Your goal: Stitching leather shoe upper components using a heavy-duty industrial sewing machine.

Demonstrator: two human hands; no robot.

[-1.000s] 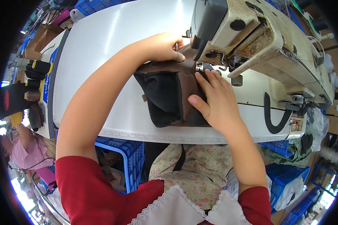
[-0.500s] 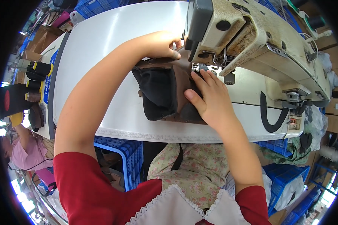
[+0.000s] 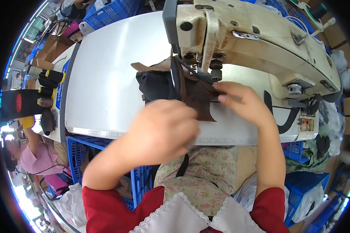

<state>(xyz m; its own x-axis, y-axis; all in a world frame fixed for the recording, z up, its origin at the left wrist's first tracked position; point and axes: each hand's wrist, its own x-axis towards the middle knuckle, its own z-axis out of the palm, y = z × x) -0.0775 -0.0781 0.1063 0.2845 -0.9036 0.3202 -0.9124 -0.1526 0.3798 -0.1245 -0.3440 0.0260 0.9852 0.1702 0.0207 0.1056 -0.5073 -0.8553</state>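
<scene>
- The left hand [image 3: 163,130] is seen raised above the near edge of the white sewing table [image 3: 105,89], knuckles toward the camera, fingers curled inward. Motion blur hides the fingertips, so it cannot be told whether anything is pinched.
- The right hand [image 3: 243,103] is laid palm-down just right of the needle area, fingers closed together on the edge of the dark brown leather-like piece [image 3: 198,103].
- The brown piece is spread flat on the table under the head of the cream-coloured, worn industrial sewing machine [image 3: 252,42]; a black fabric piece [image 3: 155,87] is lying touching it on the left.
- Count: two hands, two workpieces, one machine.
- One black curved mark [image 3: 280,116] is noted on the table, right of the right hand.
- A small rectangular label plate [image 3: 306,124] is fixed at the table's right front edge, pale with red marks.
- A black rectangular panel with a red oval patch [image 3: 17,103] is placed at far left, beside yellow-and-black cylinders [image 3: 50,83].
- Blue plastic crates [image 3: 79,149] are placed below the table.
</scene>
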